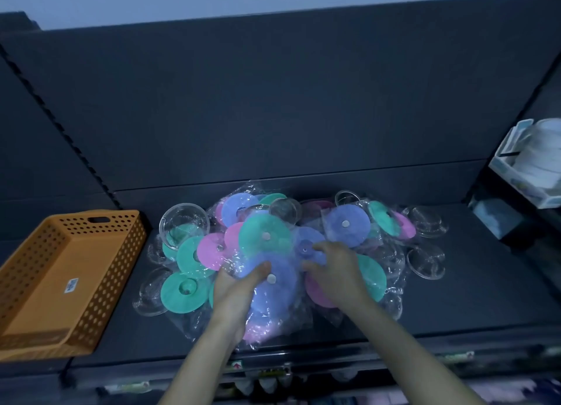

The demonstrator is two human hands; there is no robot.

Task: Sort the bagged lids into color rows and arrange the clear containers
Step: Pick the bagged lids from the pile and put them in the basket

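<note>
A jumbled pile of round lids in clear plastic bags lies on the dark shelf [455, 298], in green [265, 234], pink [211, 250] and blue-purple [347, 225]. Clear containers sit around it: one upright bowl [184, 222] at the back left, flatter ones at the right [426, 260]. My left hand [239, 286] grips a bagged blue lid [274, 286] at the front of the pile, thumb on top. My right hand [337, 268] rests on the pile beside it, fingers pinching the bag of another blue lid [306, 244].
An orange perforated basket [60, 280] stands at the left end of the shelf, overhanging the front edge. White goods in a pale holder [528, 162] sit on the neighbouring shelf at the right. A dark back panel rises behind the pile.
</note>
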